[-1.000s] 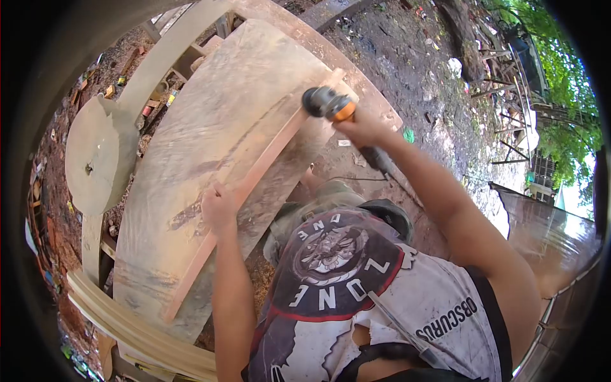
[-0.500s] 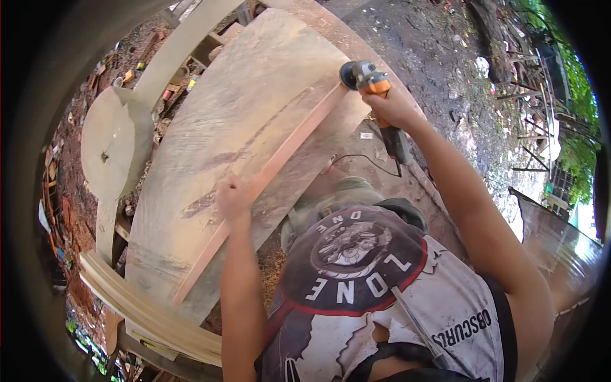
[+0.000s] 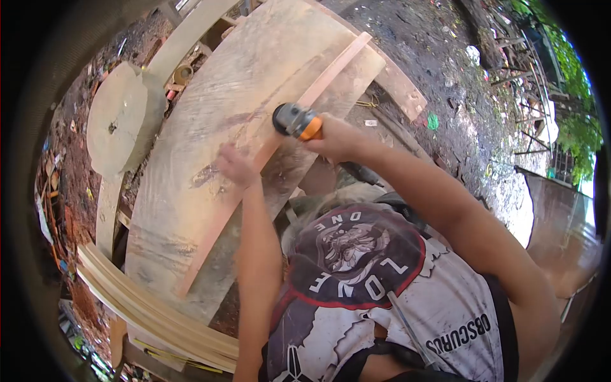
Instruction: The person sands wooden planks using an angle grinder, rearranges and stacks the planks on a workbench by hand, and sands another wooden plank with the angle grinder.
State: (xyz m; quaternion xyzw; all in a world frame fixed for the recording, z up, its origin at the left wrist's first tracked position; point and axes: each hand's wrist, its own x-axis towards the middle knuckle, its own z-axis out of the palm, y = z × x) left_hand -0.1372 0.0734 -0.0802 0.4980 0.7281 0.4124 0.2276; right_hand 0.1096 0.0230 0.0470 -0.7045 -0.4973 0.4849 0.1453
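When guiding a grinder [image 3: 307,122] along a narrow wooden strip [image 3: 215,232], as apparently shown, best to hold the tool's angle constant from end to end. Right hand [image 3: 337,137]: wrapped firmly around the orange and grey body of the grinder, just right of the strip. Left hand [image 3: 237,167]: blurred, placed at the strip's left edge, nearer than the tool; impossible to tell whether pressing, pinching or free of the wood. Strip: laid slantwise on the broad wooden table [image 3: 184,134], running from near left to far right, crossed about midway by the grinder and its dark disc [image 3: 278,120]. Exact contact between disc and wood: not clearly shown. For an even surface, press lightly, travel in long overlapping passes and avoid lingering, so as not to hollow the face. Steady the strip against likely skidding, but with the left hand well apart from the disc; in this view, rather near to it. Also visible: left of the table, a rounded wooden block [image 3: 118,121]; at near left, a stack of pale curved slats [image 3: 153,319], well apart from the grinder.
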